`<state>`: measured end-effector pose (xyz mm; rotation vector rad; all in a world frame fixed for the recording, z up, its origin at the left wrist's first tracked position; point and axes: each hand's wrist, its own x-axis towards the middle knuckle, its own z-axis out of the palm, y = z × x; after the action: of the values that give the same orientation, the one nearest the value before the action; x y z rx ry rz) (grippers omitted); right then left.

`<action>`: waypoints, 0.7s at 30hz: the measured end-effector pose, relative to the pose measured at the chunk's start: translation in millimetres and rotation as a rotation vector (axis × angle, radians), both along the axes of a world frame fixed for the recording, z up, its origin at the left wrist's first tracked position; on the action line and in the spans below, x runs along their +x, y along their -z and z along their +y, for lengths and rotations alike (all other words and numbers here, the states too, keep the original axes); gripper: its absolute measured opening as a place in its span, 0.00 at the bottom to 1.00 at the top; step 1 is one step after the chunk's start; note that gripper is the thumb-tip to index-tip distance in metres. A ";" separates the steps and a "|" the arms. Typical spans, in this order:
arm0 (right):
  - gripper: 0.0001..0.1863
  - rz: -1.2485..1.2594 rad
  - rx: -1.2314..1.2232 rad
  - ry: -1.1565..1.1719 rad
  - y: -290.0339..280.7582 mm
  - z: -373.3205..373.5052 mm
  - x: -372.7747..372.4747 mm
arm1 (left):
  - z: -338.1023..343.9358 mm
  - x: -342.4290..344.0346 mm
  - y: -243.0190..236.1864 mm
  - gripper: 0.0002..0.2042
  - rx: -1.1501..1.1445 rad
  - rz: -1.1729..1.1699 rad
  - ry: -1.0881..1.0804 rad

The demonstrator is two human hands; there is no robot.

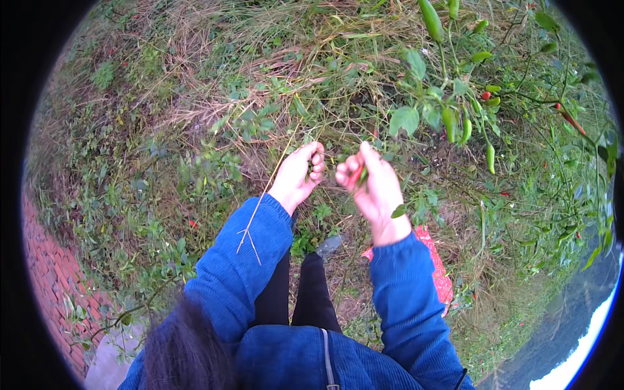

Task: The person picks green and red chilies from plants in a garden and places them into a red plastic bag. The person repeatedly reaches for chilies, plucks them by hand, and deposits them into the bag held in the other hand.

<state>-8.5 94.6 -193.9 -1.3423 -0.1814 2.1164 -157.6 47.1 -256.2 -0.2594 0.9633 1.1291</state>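
Observation:
In front of my body, my left hand point(300, 174) is closed, its fingers curled inward; whatever they grip is too small to make out. Just to its right, my right hand point(376, 192) curls around a red chili pepper point(355, 175), with a bit of green beside it. A small gap separates the two hands. Thin stems of a chili plant pass close to the fingertips. At upper right, green chili peppers point(431, 21) hang among broad leaves point(404, 120), and a red chili pepper point(572, 119) shows farther right. A dry forked stalk point(268, 188) lies across my left wrist and sleeve.
Weeds and dry grass point(214, 107) cover the ground all around. Below my right forearm lies a red patterned bag or cloth point(437, 266). My shoe point(329, 246) stands among the plants. Red brick paving point(55, 286) runs along the lower left, near a pale grey slab point(116, 354).

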 end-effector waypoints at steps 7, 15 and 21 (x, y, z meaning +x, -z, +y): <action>0.05 -0.301 0.086 0.236 88.7 78.9 31.3 | -3.4 -21.7 2.2 0.08 -0.009 0.127 0.211; 0.10 -0.927 0.550 -0.422 127.1 161.8 63.7 | -3.1 -23.4 8.6 0.10 0.012 0.149 0.274; 0.16 -0.924 0.401 -1.225 75.0 169.1 33.2 | 0.9 -30.9 7.1 0.10 0.051 0.223 0.362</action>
<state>24.8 263.7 -268.9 -2.0904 -2.1068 1.7868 -188.5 48.0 -263.3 0.0837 1.1242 0.8583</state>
